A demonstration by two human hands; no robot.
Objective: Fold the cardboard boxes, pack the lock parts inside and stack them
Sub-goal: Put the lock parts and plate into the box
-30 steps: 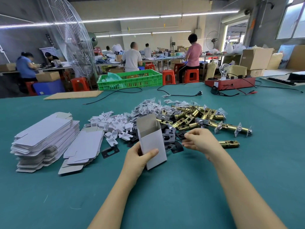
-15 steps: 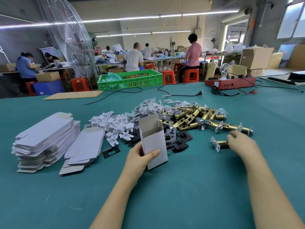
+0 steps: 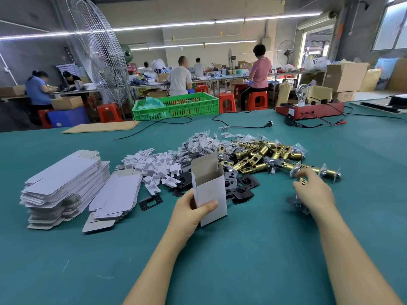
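On the green table [image 3: 220,260], close to the camera, two bare arms reach forward. The left hand [image 3: 189,213] holds a small white box [image 3: 209,190]. Its thumb lies across the front of the box and its fingers curl round the back. The box stands up, tipped a little, and its top is open with one flap sticking up. The right hand [image 3: 313,192] is off to the right, well apart from the box. Its fingers are curled round a gold latch part [image 3: 302,181], and a blurry silver piece sticks out below the hand. Just past the box lie flat black plates [image 3: 242,190], and one more black plate [image 3: 151,202] lies alone to the left. Left of that sits a pile of flat white boxes [image 3: 63,186] that are not folded, with a lower pile [image 3: 114,197] leaning beside it. Behind the plates is a heap of little white plastic bits [image 3: 154,166]. Next to it is a heap of small clear bags [image 3: 202,142], and to the right a big heap of gold latches [image 3: 259,155]. Farther back, a black cord with a plug [image 3: 269,123] runs over the table. A red box with a light bulb [image 3: 309,108] sits at the far right edge, and a flat brown board [image 3: 101,127] at the far left. Past the table are a green crate [image 3: 176,105], a big wire fan [image 3: 99,53], orange stools, and people sitting at long work tables.
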